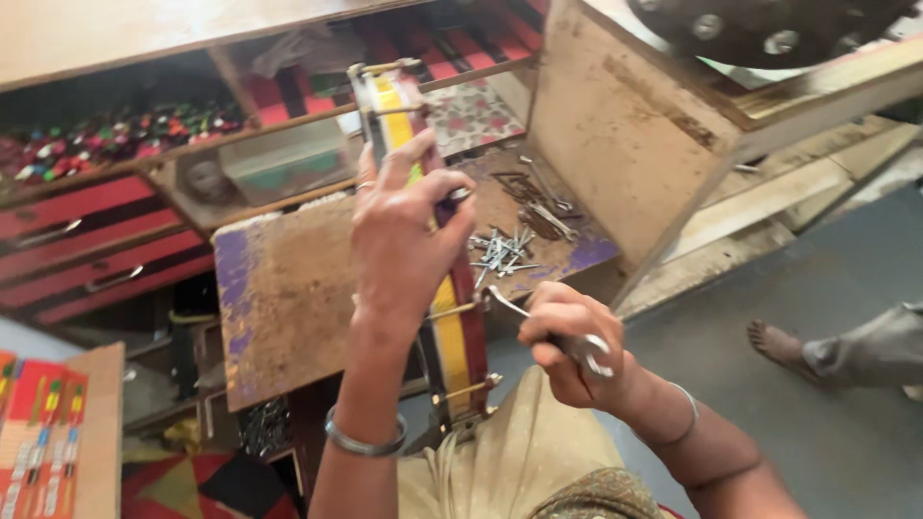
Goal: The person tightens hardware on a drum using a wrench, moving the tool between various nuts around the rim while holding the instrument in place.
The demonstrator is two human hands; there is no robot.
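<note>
Your left hand point(399, 240) is clamping the striped drum point(452, 317) upright on its edge, bracing it. Your right hand point(567, 341) is gripping a wrench point(543, 327), working a rim bolt beside the loose nails point(500, 252) on the table point(288, 288).

I see bare board point(288, 288) left of the drum point(452, 317); loose bolts point(500, 252) crowd its right, slanted wooden panel point(625, 135) blocks beyond.

Bare forearms, a metal bangle point(365, 437) on each wrist, and beige patterned clothing point(538, 461).
</note>
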